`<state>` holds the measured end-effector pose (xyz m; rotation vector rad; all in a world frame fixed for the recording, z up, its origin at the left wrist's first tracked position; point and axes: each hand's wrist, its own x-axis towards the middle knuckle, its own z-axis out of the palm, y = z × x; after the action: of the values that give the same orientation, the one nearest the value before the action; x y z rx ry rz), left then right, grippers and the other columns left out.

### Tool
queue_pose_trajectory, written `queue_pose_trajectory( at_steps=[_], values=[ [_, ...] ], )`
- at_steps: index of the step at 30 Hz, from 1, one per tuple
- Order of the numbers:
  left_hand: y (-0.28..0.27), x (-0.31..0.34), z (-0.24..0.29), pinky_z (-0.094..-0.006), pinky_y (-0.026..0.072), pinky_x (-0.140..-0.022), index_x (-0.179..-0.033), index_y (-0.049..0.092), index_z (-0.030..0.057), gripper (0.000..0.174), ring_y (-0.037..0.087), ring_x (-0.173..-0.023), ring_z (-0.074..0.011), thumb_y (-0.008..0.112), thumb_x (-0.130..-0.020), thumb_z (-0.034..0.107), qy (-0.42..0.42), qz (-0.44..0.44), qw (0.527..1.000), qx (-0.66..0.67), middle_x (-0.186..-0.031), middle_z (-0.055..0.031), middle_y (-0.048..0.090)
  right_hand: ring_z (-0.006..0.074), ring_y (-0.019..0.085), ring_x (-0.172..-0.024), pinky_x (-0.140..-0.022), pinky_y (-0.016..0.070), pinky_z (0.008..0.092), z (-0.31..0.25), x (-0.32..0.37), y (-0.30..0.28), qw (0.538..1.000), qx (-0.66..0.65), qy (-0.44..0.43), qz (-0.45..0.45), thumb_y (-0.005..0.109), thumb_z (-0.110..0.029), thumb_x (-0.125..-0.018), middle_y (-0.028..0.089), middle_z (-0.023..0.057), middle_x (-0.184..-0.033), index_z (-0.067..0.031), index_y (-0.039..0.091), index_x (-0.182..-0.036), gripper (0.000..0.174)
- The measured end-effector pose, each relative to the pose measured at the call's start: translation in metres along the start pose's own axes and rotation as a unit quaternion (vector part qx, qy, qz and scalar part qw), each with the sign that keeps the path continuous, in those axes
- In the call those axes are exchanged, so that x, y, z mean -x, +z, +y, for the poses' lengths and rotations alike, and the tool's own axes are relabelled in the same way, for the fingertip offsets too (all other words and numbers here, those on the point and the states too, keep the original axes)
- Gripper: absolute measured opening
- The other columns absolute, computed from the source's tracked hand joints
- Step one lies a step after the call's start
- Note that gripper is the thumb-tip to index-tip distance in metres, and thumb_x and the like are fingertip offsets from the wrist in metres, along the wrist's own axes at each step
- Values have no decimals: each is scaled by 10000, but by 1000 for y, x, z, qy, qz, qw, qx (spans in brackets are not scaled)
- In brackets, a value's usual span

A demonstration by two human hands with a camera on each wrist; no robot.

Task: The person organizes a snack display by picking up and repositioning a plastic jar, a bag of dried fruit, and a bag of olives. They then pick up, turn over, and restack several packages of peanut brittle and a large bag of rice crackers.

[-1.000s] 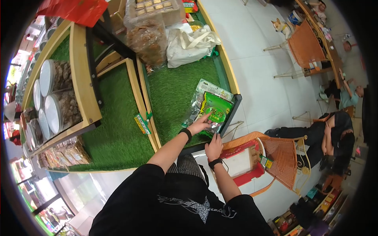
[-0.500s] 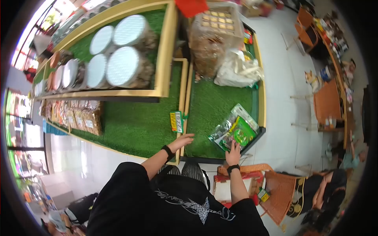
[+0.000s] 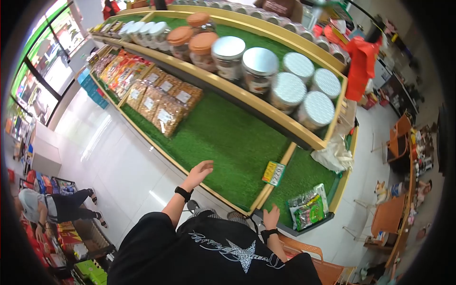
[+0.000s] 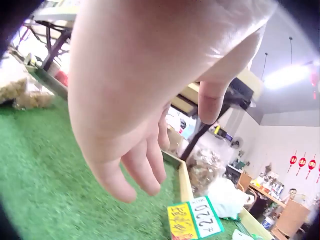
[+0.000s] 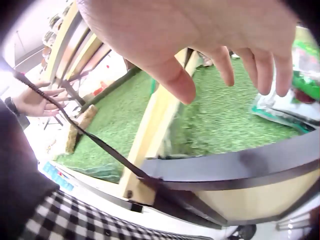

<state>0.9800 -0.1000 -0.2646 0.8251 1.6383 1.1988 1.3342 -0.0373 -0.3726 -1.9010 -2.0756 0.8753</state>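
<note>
My left hand hangs over the front edge of the green turf-lined bin, fingers loosely spread, holding nothing. In the left wrist view that hand is above the turf, with a yellow and white price tag beyond its fingers. The right hand is near the bin's dark corner edge, empty, fingers relaxed. Right of it the green packet lies on clear packaging on the turf. In the right wrist view the hand hovers above the turf, apart from the packets.
Bags of nuts lie at the bin's left part. Lidded jars line the raised shelf. A white cloth bag sits at the right. An orange wicker chair stands below. At the lower left a person bends over goods.
Both hands have left the green packet, the left first, then the right. The left hand has moved leftward along the bin. The view has swung left, showing more jars and nut bags.
</note>
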Motion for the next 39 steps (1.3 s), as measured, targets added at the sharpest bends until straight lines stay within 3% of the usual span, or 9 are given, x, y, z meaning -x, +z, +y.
queue_pose_trajectory(
  at_steps=[4,8,12,19,26,32,39],
  values=[
    [-78,35,-17,-309,388,-869,-1205,394,28,426,503,-1030,-222,495,-818,175,21,51,998,4,-1107,-167,522,345,440,-989,-857,357,394,-87,4,29,989,-133,-56,39,566,-95,-728,427,188,-1090,-18,429,-1115,418],
    [-141,84,-29,-296,401,-836,-1225,357,21,461,531,-964,-197,509,-812,159,12,143,989,16,-1062,-164,546,279,479,-925,-810,387,362,-149,11,68,982,-187,-36,8,571,-101,-744,437,175,-1072,-12,440,-1107,396],
    [-200,135,-53,-283,407,-820,-1213,369,23,449,540,-918,-183,518,-809,151,0,221,975,26,-1019,-159,563,272,482,-923,-797,395,359,-185,9,100,980,-185,-46,-62,569,-118,-751,435,169,-1086,-11,444,-1111,395],
    [-267,189,-72,-280,407,-822,-1187,418,52,402,528,-933,-175,512,-815,171,-58,350,935,24,-994,-129,574,248,457,-978,-844,394,364,-249,1,92,987,-107,-27,-121,509,-172,-831,412,130,-1136,-40,453,-1125,327],
    [-274,147,-71,-293,411,-819,-1195,413,55,431,518,-945,-185,535,-800,176,-80,308,948,-2,-1028,-130,551,237,501,-902,-792,417,357,-260,-34,118,985,-98,-55,-130,514,-182,-824,444,136,-1108,-41,481,-1094,306],
    [-303,81,-52,-304,412,-821,-1188,423,52,442,511,-945,-191,548,-786,188,-41,290,956,-24,-1046,-127,539,246,528,-871,-761,424,346,-274,-61,146,978,-125,-87,-140,560,-179,-766,495,155,-1040,-12,529,-1019,305],
    [-326,17,-37,-304,413,-817,-1168,447,40,411,514,-935,-193,533,-787,170,-32,266,963,-25,-1024,-122,543,250,526,-908,-783,422,353,-335,-82,145,971,-63,-122,-196,551,-186,-768,509,145,-1028,-37,538,-1016,290]
  ],
)
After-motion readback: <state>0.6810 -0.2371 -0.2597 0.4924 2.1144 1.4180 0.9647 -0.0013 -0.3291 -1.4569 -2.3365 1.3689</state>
